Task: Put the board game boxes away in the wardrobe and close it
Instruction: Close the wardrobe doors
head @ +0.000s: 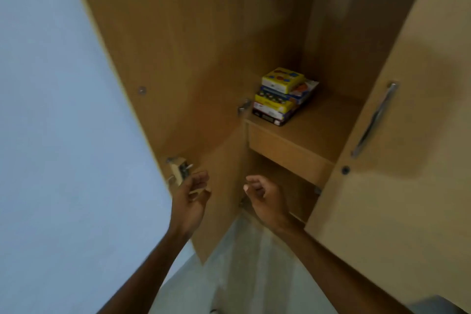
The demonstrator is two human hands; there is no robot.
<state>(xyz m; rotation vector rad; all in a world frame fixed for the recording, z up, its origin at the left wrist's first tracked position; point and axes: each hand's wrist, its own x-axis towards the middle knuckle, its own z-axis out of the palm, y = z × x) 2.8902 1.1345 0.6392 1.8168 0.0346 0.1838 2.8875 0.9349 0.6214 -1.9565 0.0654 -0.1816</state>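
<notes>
A: Listing the contents, shelf (323,122) as the landmark. Item one?

B: Board game boxes (281,95), a stack of several, lying flat on the shelf at its left front corner, inside the wardrobe (204,46). Top box yellow, smaller than those under it; a blue and white one below sticks out to the right; lowest box has a dark edge and sits just behind the shelf's front lip. Titles too blurred to read.

A: Item two?

B: Left door (178,84), swung wide open, left of the shelf, inner face showing. A lock fitting (179,169) sits on its free edge, below shelf level. One hinge (244,106) at the shelf's left end, just beside the stack.

A: Item three?

B: Right door (395,148), right of the shelf, covering that side of it, with a long metal handle (374,120) and a small keyhole (345,169) beneath.

A: Hands?

B: Left hand (191,194), below and left of the shelf, fingers loosely curled and apart, right by the lock fitting; whether it touches the door I cannot tell. Right hand (265,197), below the shelf's front edge, fingers half curled, gripping nothing.

A: Remainder?

B: Pale blue wall (63,109) left of the open door; grey floor (242,262) below the shelf
</notes>
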